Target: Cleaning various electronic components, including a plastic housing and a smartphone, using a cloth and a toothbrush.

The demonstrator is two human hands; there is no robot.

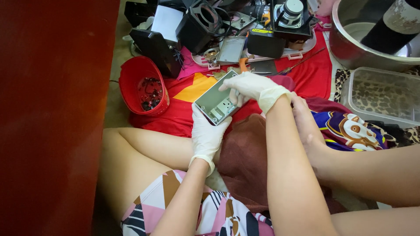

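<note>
Both my hands wear pale latex gloves. My left hand (pixel 205 133) grips the lower end of a small grey-green rectangular casing (pixel 215 100) with screw holes and a white block inside, its open side up. My right hand (pixel 251 87) curls over the casing's top right edge, fingers pressing on its rim. The casing is held above a red cloth (pixel 308 76) and a brown towel (pixel 243 153) that lies across my lap.
A red plastic bowl (pixel 144 85) with small dark parts sits left. Black speaker boxes (pixel 199 26), a loose speaker driver (pixel 291 11) and a flat grey plate (pixel 232 49) lie behind. A steel pot (pixel 350 43) and clear container (pixel 385 94) stand right. A dark red panel (pixel 52 109) fills the left.
</note>
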